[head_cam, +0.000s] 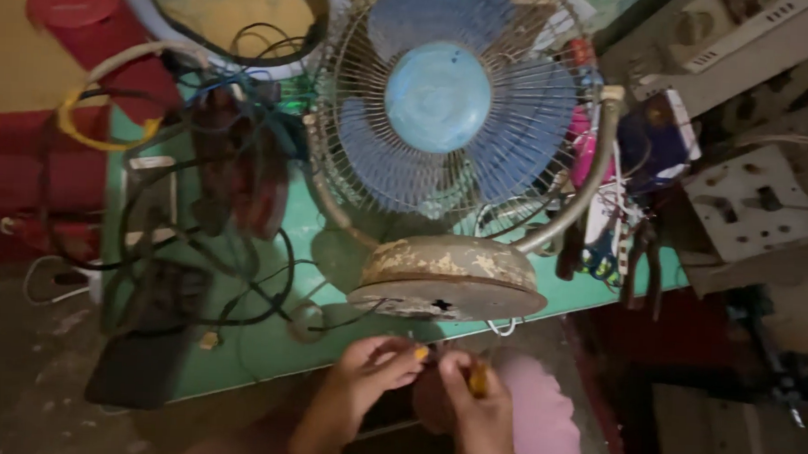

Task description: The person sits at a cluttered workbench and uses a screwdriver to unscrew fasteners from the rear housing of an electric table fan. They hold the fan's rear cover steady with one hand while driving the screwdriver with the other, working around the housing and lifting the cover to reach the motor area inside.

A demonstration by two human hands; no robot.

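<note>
A small yellow-tipped piece is pinched in the closed grip of the left hand, while a yellow-handled tool is clasped in the right hand, both just below the rusted round metal base of a blue-bladed, wire-caged table fan. The fan is stood on a green painted counter strewn with tangled black cables; pliers are seen at its right edge.

fans: one old blue table fan, right above your grip
hands: your two, left hand and right hand, fingertips meeting
pliers: one pair, up right of your grip
socket boards: two, one far right, one beyond it
</note>
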